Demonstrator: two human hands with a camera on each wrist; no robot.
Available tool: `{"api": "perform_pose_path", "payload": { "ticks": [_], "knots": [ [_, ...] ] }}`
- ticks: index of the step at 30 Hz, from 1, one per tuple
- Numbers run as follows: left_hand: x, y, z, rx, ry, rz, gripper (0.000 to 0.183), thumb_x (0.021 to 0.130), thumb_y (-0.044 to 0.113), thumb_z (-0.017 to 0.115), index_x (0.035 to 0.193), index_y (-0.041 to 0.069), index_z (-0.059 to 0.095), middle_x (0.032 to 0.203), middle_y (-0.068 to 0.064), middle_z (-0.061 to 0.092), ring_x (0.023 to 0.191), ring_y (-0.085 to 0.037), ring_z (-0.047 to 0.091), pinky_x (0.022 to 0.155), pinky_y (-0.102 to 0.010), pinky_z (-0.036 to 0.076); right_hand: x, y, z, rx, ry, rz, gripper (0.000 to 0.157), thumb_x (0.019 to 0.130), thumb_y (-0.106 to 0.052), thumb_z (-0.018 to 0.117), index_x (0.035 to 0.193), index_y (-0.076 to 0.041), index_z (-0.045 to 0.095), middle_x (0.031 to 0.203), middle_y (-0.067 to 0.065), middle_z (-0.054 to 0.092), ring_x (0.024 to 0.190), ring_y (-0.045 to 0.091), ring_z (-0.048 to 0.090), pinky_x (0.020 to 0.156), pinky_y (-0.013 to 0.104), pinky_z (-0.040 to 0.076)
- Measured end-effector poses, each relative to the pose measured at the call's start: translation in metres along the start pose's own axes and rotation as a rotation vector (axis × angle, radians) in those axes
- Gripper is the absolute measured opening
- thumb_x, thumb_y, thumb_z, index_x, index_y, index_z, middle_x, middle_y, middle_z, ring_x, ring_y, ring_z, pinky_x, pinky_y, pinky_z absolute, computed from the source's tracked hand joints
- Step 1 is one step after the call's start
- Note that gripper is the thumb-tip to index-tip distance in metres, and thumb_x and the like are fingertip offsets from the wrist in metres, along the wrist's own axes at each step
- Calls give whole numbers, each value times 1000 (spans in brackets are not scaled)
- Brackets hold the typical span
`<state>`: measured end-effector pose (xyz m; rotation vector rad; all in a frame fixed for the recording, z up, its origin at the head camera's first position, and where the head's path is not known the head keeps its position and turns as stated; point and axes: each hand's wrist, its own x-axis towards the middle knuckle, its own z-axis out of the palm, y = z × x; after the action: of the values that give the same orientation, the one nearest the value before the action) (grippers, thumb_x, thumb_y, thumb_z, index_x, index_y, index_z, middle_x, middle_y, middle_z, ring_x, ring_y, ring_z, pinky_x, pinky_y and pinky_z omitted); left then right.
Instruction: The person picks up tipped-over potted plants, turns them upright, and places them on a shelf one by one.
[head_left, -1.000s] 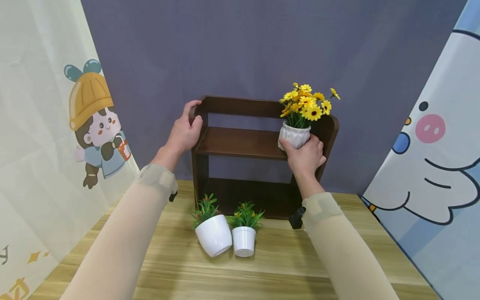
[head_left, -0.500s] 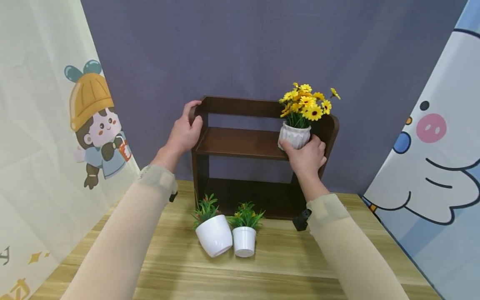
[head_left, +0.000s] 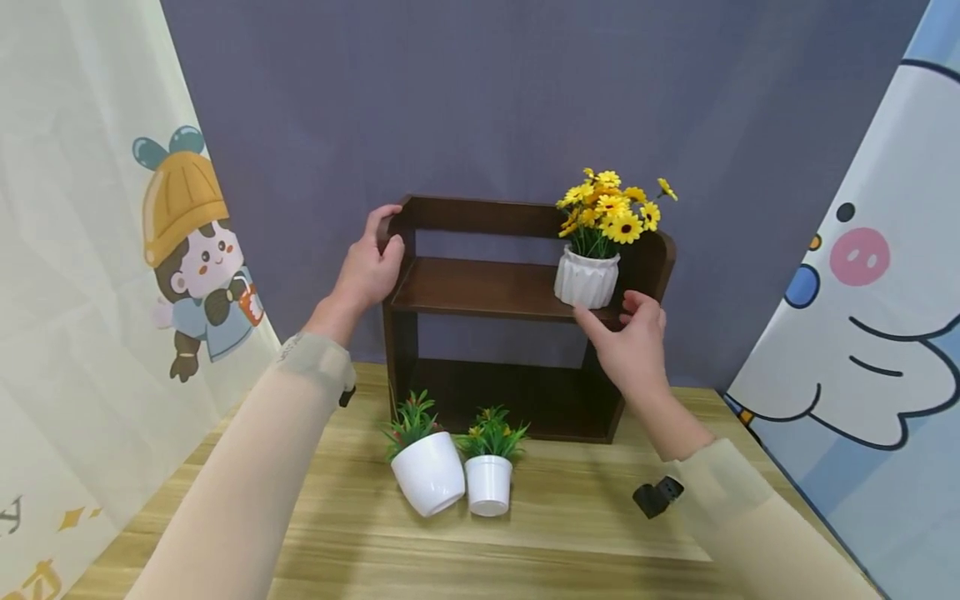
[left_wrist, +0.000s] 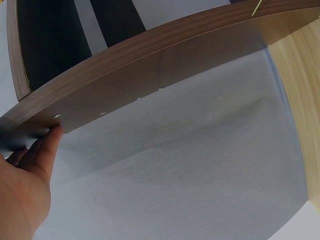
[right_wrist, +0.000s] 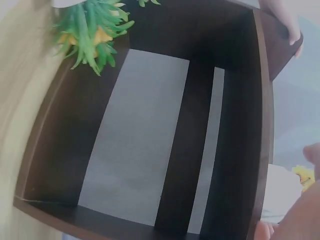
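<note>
A small dark brown two-tier wooden shelf (head_left: 480, 283) stands on the table. My left hand (head_left: 369, 268) holds the upper part of its left side panel, thumb toward the inside; in the left wrist view its fingers (left_wrist: 47, 150) lie along the panel's outer face. On the upper board, at the right end, a white fluted flowerpot (head_left: 587, 280) stands upright with yellow artificial daisies (head_left: 611, 208) in it. My right hand (head_left: 632, 342) is just in front of and below this pot, thumb and fingers spread apart, holding nothing.
Two white pots with green artificial plants lie tipped in front of the shelf: a larger one (head_left: 430, 472) on the left and a smaller one (head_left: 488, 485) beside it. The wood-grain table (head_left: 555, 533) is bordered by a grey backdrop (head_left: 480, 100) and printed side curtains.
My right hand has let go of the white flowerpot and drawn back, down and to the right, its fingers spreading. The pot stays on the upper board; my left hand keeps its place.
</note>
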<state>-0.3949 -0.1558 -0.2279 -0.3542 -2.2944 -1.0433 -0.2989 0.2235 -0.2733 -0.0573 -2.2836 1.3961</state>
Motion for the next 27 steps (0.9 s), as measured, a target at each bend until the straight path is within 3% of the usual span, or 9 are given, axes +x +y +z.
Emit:
{"api": "perform_pose_path", "payload": {
  "ticks": [4, 8, 16, 22, 27],
  "knots": [
    [-1, 0, 1, 7, -5, 2, 53, 112, 41, 38, 164, 40, 33, 68, -6, 45, 57, -26, 45, 57, -41, 42, -13, 10, -14, 25, -92, 26, 94, 100, -57, 75, 167, -8, 30, 168, 19, 35, 146, 38, 51, 118, 54, 49],
    [-1, 1, 0, 5, 0, 3, 53, 112, 41, 39, 164, 40, 33, 69, -6, 45, 56, -25, 44, 56, -40, 41, -23, 26, -25, 0, -253, 49, 91, 103, -58, 69, 167, -7, 31, 167, 21, 40, 147, 38, 53, 116, 54, 51],
    [-1, 0, 0, 5, -3, -3, 53, 112, 39, 38, 165, 40, 33, 67, -4, 44, 55, -23, 42, 55, -39, 40, -38, 64, -32, 60, -482, 31, 68, 107, -42, 72, 156, -2, 46, 147, 19, 59, 116, 20, 68, 95, 26, 60],
    [-1, -1, 1, 9, 0, -3, 53, 112, 40, 38, 164, 40, 33, 67, -3, 44, 55, -23, 42, 56, -40, 40, -46, 90, -35, 81, -587, 13, 63, 107, -35, 72, 153, 0, 48, 148, 21, 60, 118, 22, 68, 95, 32, 61],
    [0, -1, 1, 4, -1, 2, 53, 112, 40, 38, 164, 41, 33, 68, -5, 44, 57, -24, 43, 57, -40, 40, -55, 106, -32, 105, -671, 52, 60, 107, -30, 72, 151, 3, 49, 141, 20, 62, 119, 26, 67, 96, 35, 60]
  ]
}}
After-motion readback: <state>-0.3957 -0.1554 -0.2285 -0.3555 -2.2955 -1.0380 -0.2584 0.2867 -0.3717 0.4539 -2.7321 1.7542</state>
